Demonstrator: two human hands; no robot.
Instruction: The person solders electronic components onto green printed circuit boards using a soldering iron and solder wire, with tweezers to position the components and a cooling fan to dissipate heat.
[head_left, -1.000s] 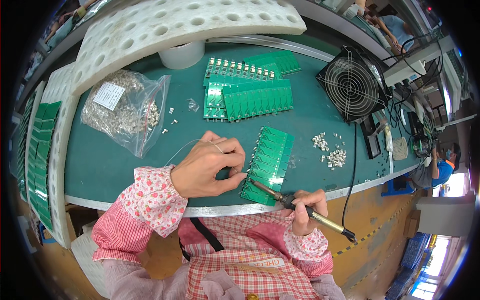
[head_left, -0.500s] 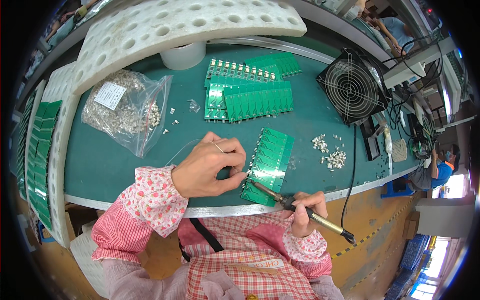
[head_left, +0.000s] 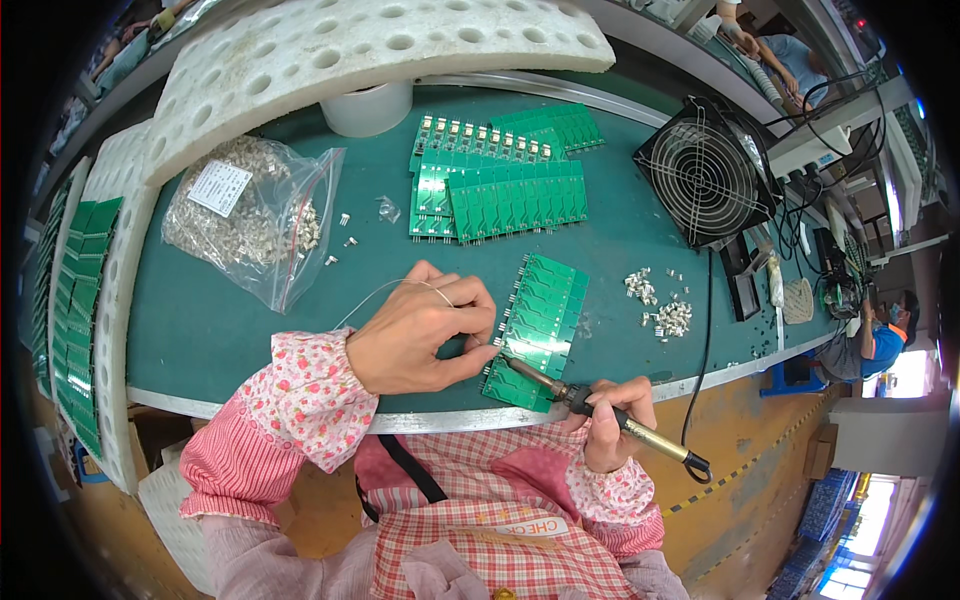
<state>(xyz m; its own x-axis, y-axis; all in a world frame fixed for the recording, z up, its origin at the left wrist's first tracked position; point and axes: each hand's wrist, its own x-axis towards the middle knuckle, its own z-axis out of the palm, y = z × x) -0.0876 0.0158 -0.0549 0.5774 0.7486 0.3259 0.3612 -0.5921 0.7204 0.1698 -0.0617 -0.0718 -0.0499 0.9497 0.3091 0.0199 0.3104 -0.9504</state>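
Spanning most of the view: green table (head_left: 230, 345). Change over the last half second is tiny: left hand (head_left: 425, 335) crept toward 3 o'clock, green board (head_left: 540, 325) hasn't budged. Means work's on the same stretch of pins (head_left: 512, 297). Clear bag (head_left: 265, 265) at 10 o'clock, loaded with small white connectors (head_left: 305, 228); can't tell if it's sealed. Board sits just off centre toward 4 o'clock, pin edge facing 9. Right hand's (head_left: 615, 425) grip is clamped on the soldering iron (head_left: 648, 436), tip at that edge; contact unclear. Left grip looks pinched on thin wire (head_left: 375, 293). Loose connector pile (head_left: 672, 319) at 3 o'clock.
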